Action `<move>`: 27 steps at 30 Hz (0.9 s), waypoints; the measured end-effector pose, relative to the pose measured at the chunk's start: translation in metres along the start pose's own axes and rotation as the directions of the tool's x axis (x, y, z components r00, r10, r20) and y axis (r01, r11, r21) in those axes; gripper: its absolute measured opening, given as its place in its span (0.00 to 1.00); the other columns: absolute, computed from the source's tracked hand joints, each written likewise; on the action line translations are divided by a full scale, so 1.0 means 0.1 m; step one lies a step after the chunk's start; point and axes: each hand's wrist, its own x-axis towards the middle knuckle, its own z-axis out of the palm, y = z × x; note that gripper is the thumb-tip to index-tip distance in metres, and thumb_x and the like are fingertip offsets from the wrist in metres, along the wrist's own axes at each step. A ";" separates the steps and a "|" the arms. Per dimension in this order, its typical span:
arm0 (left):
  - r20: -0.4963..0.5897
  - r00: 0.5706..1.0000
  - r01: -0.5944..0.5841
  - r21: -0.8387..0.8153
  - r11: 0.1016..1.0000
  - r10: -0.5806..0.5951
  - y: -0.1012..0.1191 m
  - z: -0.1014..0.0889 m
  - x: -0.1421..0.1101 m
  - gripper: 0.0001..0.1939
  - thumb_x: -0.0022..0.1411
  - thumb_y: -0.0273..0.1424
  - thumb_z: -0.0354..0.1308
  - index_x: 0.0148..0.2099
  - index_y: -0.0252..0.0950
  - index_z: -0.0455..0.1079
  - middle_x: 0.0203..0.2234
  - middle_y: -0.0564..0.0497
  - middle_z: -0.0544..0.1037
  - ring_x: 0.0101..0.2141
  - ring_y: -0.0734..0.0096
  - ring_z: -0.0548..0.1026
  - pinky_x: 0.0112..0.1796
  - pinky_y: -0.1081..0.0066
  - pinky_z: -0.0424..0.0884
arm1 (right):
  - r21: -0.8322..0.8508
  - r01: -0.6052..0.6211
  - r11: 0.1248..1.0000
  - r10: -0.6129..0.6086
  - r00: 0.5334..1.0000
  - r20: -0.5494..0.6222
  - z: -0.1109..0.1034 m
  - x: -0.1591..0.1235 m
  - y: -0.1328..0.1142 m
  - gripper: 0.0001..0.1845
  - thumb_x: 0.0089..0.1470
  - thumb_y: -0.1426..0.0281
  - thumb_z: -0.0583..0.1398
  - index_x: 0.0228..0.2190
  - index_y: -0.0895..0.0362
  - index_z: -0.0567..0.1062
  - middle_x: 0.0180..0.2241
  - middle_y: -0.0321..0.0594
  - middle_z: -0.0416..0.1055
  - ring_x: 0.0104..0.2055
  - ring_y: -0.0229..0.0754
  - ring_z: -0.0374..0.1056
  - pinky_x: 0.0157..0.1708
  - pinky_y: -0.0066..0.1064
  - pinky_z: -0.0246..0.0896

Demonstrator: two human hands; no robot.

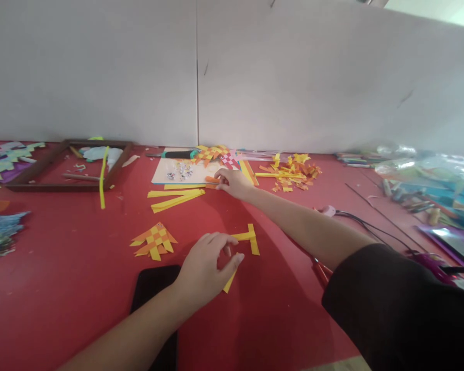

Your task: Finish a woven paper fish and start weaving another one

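Observation:
My right hand [235, 184] reaches to the back of the table, its fingers pinched on an orange paper strip [212, 180] at the edge of a pale sheet. Nearer to me, my left hand [204, 265] hovers with curled fingers, thumb and forefinger apart. Beside it lie yellow paper strips [252, 239] crossed in a T; another yellow strip [229, 283] sticks out below its thumb. A woven orange and yellow paper fish [155, 240] rests left of that hand. Behind it are several loose yellow strips [178, 198].
A black phone [150, 288] lies under my left forearm. Small googly eyes [181, 171] and a craft knife [178, 154] are on the pale sheet [160, 175]. Paper scraps [297, 170] pile up behind. A brown frame [42, 186] stands left; a glue gun [429, 265] lies right.

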 end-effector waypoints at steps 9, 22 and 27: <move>-0.033 0.993 0.109 -0.135 0.985 -0.115 0.01 -0.03 0.03 0.10 0.66 0.39 0.54 0.42 0.39 0.71 0.30 0.50 0.76 0.30 0.66 0.72 0.33 0.66 0.68 | -0.070 0.060 0.996 -0.062 0.998 -0.029 0.02 -0.06 0.03 0.13 0.60 0.65 0.62 0.44 0.60 0.75 0.47 0.46 0.71 0.51 0.47 0.67 0.52 0.45 0.64; -0.029 0.975 0.207 -0.259 0.943 -0.222 -0.01 -0.01 0.04 0.09 0.65 0.37 0.54 0.42 0.39 0.71 0.30 0.52 0.76 0.29 0.69 0.71 0.33 0.69 0.67 | -0.202 0.093 0.975 -0.095 0.995 0.001 -0.02 -0.14 -0.05 0.07 0.60 0.70 0.61 0.39 0.58 0.78 0.45 0.44 0.72 0.49 0.44 0.68 0.54 0.42 0.62; -0.029 0.974 0.211 -0.251 0.945 -0.225 0.00 -0.01 0.04 0.09 0.65 0.37 0.53 0.41 0.39 0.71 0.30 0.53 0.76 0.29 0.70 0.71 0.33 0.69 0.67 | -0.333 0.000 0.943 -0.012 0.999 -0.033 -0.12 -0.01 0.15 0.20 0.62 0.62 0.59 0.53 0.58 0.69 0.52 0.45 0.69 0.49 0.45 0.70 0.47 0.44 0.70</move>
